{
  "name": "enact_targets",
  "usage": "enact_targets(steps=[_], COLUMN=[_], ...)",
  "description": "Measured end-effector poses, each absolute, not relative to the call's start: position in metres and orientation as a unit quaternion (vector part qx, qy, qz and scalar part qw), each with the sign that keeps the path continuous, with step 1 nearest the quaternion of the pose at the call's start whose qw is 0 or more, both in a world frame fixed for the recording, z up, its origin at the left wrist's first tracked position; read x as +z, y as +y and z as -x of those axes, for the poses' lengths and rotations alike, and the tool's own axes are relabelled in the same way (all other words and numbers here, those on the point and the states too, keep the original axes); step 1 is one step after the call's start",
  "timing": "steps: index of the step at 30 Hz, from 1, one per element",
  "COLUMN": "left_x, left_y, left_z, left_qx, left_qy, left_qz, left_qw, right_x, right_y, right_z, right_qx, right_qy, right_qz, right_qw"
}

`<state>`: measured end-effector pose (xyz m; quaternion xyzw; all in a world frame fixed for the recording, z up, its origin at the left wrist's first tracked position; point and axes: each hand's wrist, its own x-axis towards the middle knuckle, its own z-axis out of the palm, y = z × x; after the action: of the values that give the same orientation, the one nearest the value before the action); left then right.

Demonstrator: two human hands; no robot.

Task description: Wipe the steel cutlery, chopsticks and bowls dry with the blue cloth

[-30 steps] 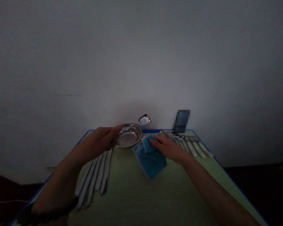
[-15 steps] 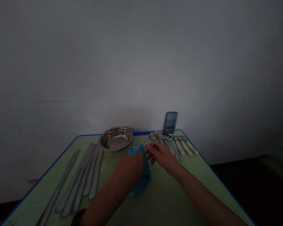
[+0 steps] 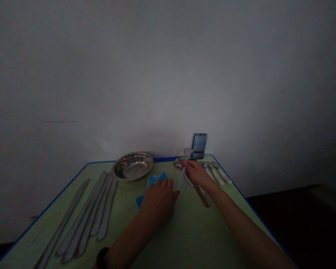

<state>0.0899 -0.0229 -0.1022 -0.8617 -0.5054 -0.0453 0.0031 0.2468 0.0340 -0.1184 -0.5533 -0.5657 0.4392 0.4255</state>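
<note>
My left hand point(image 3: 160, 197) is over a blue cloth point(image 3: 154, 182) at the middle of the table, its fingers curled onto the cloth and its thumb out to the right. Parts of the cloth show beyond the fingers and left of the hand. My right hand point(image 3: 195, 172) pinches a spoon point(image 3: 182, 177), tilted with its blurred bowl up near the wall. Beneath and beside this hand lie wooden chopsticks point(image 3: 201, 196) and another spoon point(image 3: 176, 164). Several pale-handled spoons point(image 3: 218, 175) lie just right of it.
A shiny steel bowl point(image 3: 133, 179) stands at the back left. Several table knives point(image 3: 85, 224) lie along the left side. A pixelated upright device point(image 3: 199, 144) stands at the back by the wall point(image 3: 168, 82). The green table point(image 3: 184, 239) has a blue edge.
My right hand has gone from beside the cloth to the cutlery and now grips a spoon. My left hand has lowered with the cloth toward the table. The view has shifted slightly.
</note>
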Motion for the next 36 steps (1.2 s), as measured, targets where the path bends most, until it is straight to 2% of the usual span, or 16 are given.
enact_targets(steps=[7, 11, 17, 24, 36], left_x=[-0.129, -0.138, -0.145, -0.148, -0.145], left_y=[0.000, 0.003, 0.007, 0.007, 0.005], left_z=[-0.076, -0.076, -0.074, -0.072, -0.072], left_qx=[-0.024, -0.028, -0.048, -0.063, -0.064], left_qy=[-0.527, -0.529, -0.528, -0.521, -0.527], left_qz=[0.849, 0.848, 0.848, 0.851, 0.848], left_qw=[-0.030, -0.029, -0.019, -0.017, -0.017], right_x=[-0.125, -0.130, -0.131, -0.132, -0.137], right_y=[0.074, 0.084, 0.085, 0.082, 0.078], right_z=[-0.272, -0.269, -0.267, -0.259, -0.258], right_qx=[0.277, 0.205, 0.118, 0.075, 0.063], right_qy=[-0.699, -0.726, -0.740, -0.741, -0.722], right_qz=[0.621, 0.638, 0.655, 0.666, 0.688], right_qw=[0.219, 0.152, 0.098, 0.043, 0.042])
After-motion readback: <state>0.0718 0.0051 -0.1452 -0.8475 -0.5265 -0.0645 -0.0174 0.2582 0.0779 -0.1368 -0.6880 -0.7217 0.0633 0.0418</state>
